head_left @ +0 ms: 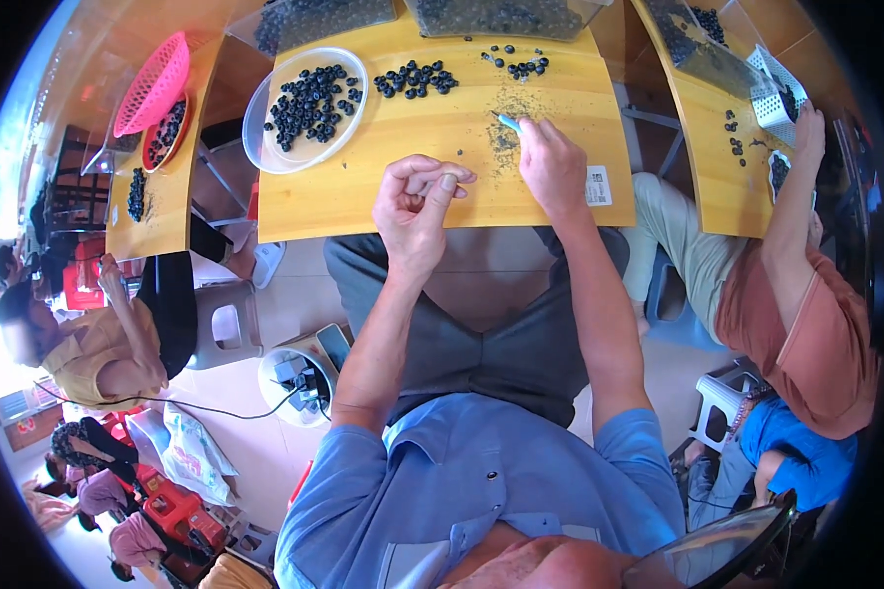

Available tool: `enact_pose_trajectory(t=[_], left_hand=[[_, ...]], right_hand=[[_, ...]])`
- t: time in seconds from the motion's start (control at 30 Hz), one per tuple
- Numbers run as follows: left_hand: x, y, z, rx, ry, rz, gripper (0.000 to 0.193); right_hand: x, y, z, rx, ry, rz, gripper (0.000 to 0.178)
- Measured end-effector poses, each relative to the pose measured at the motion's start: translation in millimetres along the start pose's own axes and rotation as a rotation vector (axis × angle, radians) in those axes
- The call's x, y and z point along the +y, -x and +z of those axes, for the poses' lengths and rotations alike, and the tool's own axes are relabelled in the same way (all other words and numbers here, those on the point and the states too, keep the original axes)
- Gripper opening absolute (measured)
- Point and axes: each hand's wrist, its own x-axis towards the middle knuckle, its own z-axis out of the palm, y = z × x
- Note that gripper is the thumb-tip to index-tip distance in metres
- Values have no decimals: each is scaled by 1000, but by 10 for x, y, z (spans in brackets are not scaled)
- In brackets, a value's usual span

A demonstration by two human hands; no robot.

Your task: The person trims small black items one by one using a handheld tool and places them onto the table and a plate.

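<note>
Above the near edge of the yellow wooden table (363, 201), my left hand (414, 208) is closed, thumb pressed to the curled fingers. Whatever it pinches, if anything, is hidden. My right hand (554, 167) grips a small tool with a light-blue handle (509, 123), its dark tip pointing up and left over the table. Fine dark crumbs (506, 147) are scattered around that tip. Left of them, a round translucent tray (253, 137) holds many small black round pieces (309, 103). A loose group of similar pieces (415, 79) lies beside the tray, and a smaller cluster (527, 67) lies farther right.
Clear bins (506, 18) full of black pieces stand along the table's far edge. A white label (597, 185) is near the right corner. Co-workers sit at side tables; one at right handles a white basket (774, 98). A pink basket (153, 83) stands at left.
</note>
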Motion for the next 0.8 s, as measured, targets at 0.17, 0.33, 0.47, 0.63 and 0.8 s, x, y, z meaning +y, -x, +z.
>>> enact_pose_trajectory(t=[0.17,0.33,0.47,0.63,0.8], left_hand=[[-1,3,-22,-17,77,-3,22],[78,-5,34,35,197,-58,27],[15,12,-13,3,127,-31,34],[11,38,10,-6,141,-73,33],[20,41,-8,-20,178,-109,28]], right_hand=[[-6,-2,6,11,-15,-2,23],[-7,3,11,-1,0,10,23],[-9,1,2,-8,-2,8,23],[3,0,10,13,-5,2,25],[1,-3,11,6,-4,6,25]])
